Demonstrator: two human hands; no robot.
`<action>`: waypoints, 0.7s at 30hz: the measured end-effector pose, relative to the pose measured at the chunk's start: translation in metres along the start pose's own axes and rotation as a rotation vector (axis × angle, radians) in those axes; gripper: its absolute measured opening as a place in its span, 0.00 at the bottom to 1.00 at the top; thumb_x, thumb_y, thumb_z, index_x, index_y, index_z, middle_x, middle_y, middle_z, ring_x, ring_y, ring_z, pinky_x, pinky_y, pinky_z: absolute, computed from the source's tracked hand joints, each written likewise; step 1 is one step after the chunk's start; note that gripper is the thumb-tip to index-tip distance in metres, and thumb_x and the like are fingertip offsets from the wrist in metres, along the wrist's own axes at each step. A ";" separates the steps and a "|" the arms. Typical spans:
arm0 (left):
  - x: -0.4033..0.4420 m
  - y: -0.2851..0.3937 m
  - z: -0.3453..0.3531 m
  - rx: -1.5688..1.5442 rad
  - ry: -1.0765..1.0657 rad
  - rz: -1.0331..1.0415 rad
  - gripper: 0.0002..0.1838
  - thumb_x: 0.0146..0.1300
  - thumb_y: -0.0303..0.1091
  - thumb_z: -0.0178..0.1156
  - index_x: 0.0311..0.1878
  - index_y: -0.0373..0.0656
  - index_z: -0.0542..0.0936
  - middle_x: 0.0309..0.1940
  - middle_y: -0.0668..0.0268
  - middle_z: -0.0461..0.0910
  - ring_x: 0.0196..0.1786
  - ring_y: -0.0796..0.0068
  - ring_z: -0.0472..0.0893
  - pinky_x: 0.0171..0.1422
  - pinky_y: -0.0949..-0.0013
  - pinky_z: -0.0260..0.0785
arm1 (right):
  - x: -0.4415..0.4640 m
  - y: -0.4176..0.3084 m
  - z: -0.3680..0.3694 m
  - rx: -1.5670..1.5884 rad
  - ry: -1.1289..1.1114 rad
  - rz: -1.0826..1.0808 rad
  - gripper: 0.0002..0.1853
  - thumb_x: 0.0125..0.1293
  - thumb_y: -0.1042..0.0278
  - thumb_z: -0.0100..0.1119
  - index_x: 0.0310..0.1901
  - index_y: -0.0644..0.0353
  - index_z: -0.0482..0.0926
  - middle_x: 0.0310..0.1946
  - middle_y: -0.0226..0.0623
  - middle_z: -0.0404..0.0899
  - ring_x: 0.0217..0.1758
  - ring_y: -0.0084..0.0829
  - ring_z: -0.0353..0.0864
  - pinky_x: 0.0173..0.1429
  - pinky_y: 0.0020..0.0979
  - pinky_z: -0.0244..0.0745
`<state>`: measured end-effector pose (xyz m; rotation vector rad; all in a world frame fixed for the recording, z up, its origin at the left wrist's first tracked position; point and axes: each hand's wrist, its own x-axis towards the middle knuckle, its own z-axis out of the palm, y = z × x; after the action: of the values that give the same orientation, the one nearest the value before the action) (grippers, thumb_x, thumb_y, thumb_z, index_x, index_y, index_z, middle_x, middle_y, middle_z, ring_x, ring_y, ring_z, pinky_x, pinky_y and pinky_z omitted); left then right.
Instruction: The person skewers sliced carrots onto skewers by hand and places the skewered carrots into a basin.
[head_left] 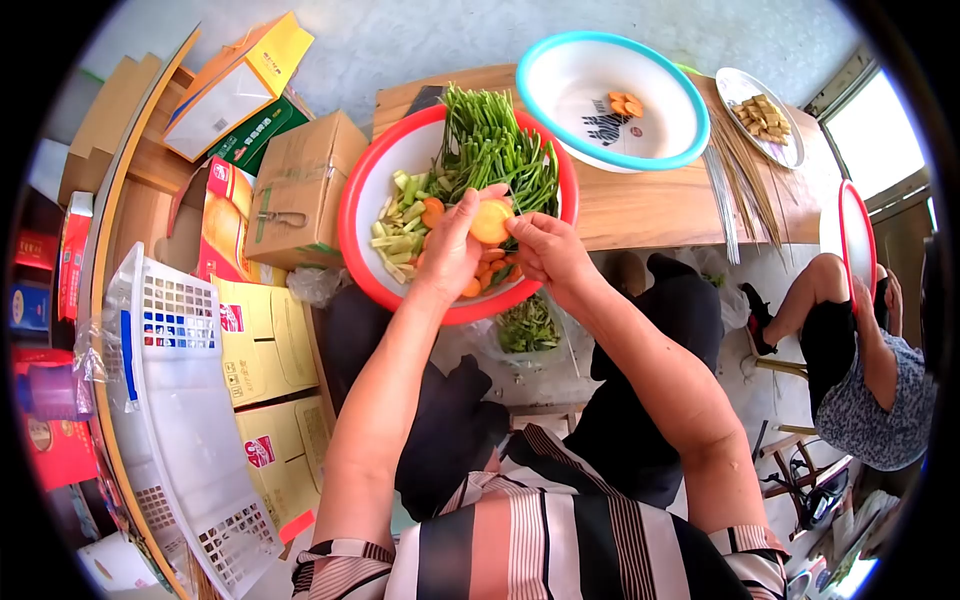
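In my left hand [450, 245] a round orange carrot slice [490, 221] is pinched between thumb and fingers. My right hand [548, 250] is closed at the slice's right edge, and a thin pale skewer [572, 350] runs down from beneath it; the grip itself is partly hidden. Both hands are over a red-rimmed white basin [354, 215] at the table's edge. Inside it lie a bunch of long green stalks [480, 140], pale green chopped pieces [398, 232] and more carrot slices [490, 272].
On the wooden table [640, 215] are a blue-rimmed basin [545, 95] with a few carrot slices, loose skewers [745, 185] and a plate [737, 88] of tan pieces. Boxes [305, 185] and a white plastic basket [180, 400] stand left. Another person [870, 390] sits at right holding a red-rimmed basin.
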<state>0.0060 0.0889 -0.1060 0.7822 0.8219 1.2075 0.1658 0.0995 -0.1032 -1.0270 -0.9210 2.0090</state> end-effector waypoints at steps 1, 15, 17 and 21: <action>0.003 -0.005 0.004 -0.028 0.023 0.103 0.31 0.70 0.56 0.47 0.61 0.37 0.70 0.49 0.63 0.77 0.50 0.76 0.75 0.51 0.71 0.68 | 0.000 0.002 0.001 0.190 -0.044 0.040 0.11 0.67 0.60 0.57 0.32 0.56 0.72 0.14 0.22 0.62 0.14 0.17 0.56 0.19 0.22 0.51; 0.011 -0.002 -0.017 -0.455 0.314 0.134 0.29 0.72 0.57 0.34 0.49 0.39 0.72 0.31 0.59 0.76 0.32 0.71 0.74 0.38 0.69 0.68 | -0.016 0.002 0.027 -0.005 -0.022 -0.090 0.12 0.74 0.61 0.45 0.39 0.60 0.73 0.14 0.23 0.60 0.15 0.16 0.56 0.19 0.21 0.51; 0.011 0.004 -0.031 -0.501 0.331 0.093 0.30 0.72 0.57 0.32 0.48 0.38 0.73 0.30 0.59 0.76 0.30 0.69 0.73 0.37 0.67 0.68 | -0.021 -0.001 0.028 -0.147 -0.036 -0.112 0.13 0.74 0.61 0.44 0.41 0.62 0.73 0.14 0.24 0.61 0.15 0.16 0.57 0.20 0.20 0.52; 0.011 0.006 -0.045 -0.592 0.289 -0.004 0.31 0.72 0.56 0.30 0.45 0.37 0.74 0.28 0.58 0.75 0.29 0.68 0.72 0.36 0.65 0.67 | -0.037 -0.008 0.031 -0.258 -0.224 -0.067 0.12 0.75 0.65 0.41 0.44 0.61 0.74 0.14 0.22 0.63 0.14 0.14 0.58 0.19 0.18 0.52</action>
<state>-0.0343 0.1039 -0.1246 0.1244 0.6402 1.4811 0.1577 0.0653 -0.0696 -0.9033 -1.3442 2.0134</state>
